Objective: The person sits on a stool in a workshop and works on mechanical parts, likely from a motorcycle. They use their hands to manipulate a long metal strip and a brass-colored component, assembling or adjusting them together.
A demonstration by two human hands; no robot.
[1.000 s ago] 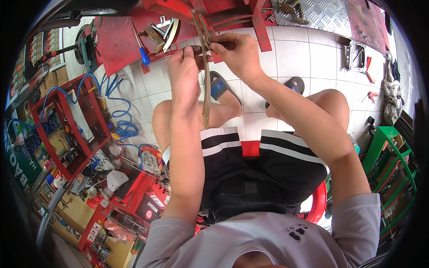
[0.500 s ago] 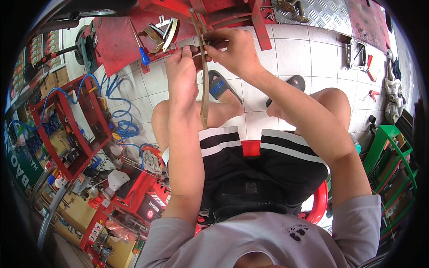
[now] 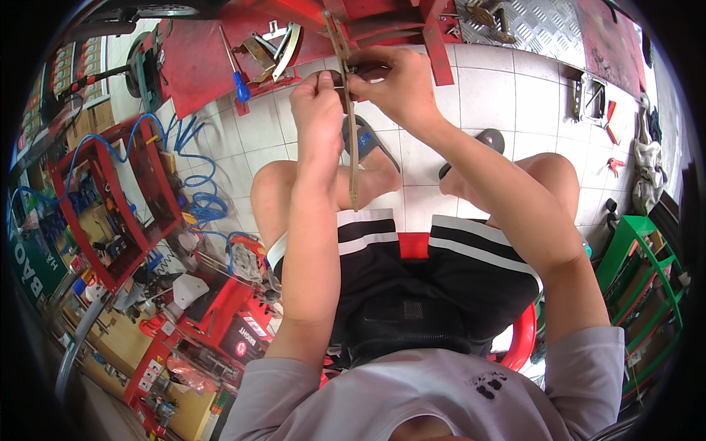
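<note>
In front of me, above my lap, a long, narrow tan metal bar [image 3: 351, 162] runs from near a red steel frame [image 3: 368, 22] down toward my shorts. My right hand [image 3: 397, 84] has its fingers curled at the upper part of the bar, gripping there. My left hand [image 3: 318, 121] is closed just left of the bar, thumb up, around something dark that is mostly hidden by the fingers. Whether it also grips the bar is unclear. Beyond my hands, a blue-handled screwdriver [image 3: 241, 88] and several metal brackets [image 3: 283, 51] lie on a red platform [image 3: 191, 66].
Left are a red open frame [image 3: 110, 272], a coiled blue hose [image 3: 206, 206] and cluttered tools. Right stands a green rack [image 3: 636, 242]; near it lie red-handled pliers [image 3: 612, 162] and a metal bracket [image 3: 588, 95]. I sit on a red stool [image 3: 523, 331], sandalled feet on white tiles [image 3: 485, 95].
Both my hands and the bar have shifted slightly right in the view. My right fingers have moved a little on the bar; the grip otherwise looks much the same.
</note>
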